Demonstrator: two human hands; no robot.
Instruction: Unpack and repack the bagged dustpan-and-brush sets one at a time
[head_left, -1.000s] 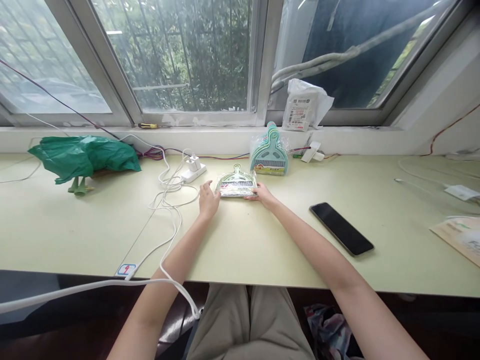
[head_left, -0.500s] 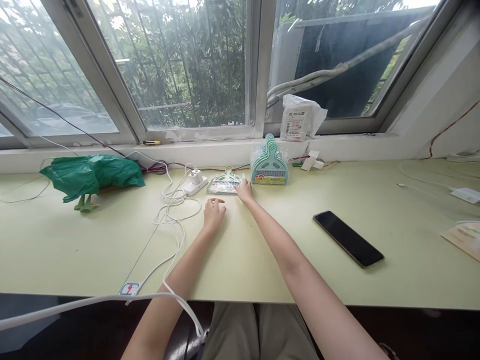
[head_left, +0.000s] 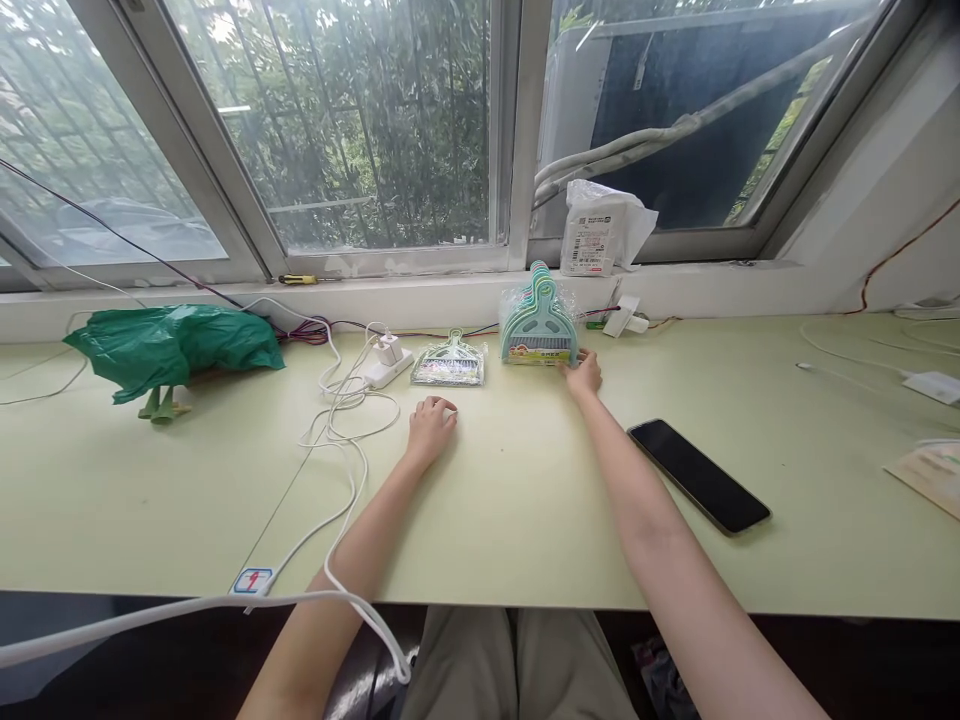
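Observation:
A wrapped stack of pale green mini dustpan and brush sets stands upright against the sill, in clear plastic with a yellow label. My right hand is at its lower right corner, thumb at the front and fingers bent round the side. My left hand rests on the table with its fingers loosely bent and nothing in them. Just beyond it lies another dustpan and brush set in clear plastic, not touched by either hand.
Left of the flat set are a white power strip and looping white cables. A green plastic bag lies farther left. A black phone lies to the right. On the sill stand a white package and a yellow-handled screwdriver.
My right hand has moved right, from between the flat set and the stack to the stack's lower right corner. My left hand has stayed in place, its fingers drawn slightly closer.

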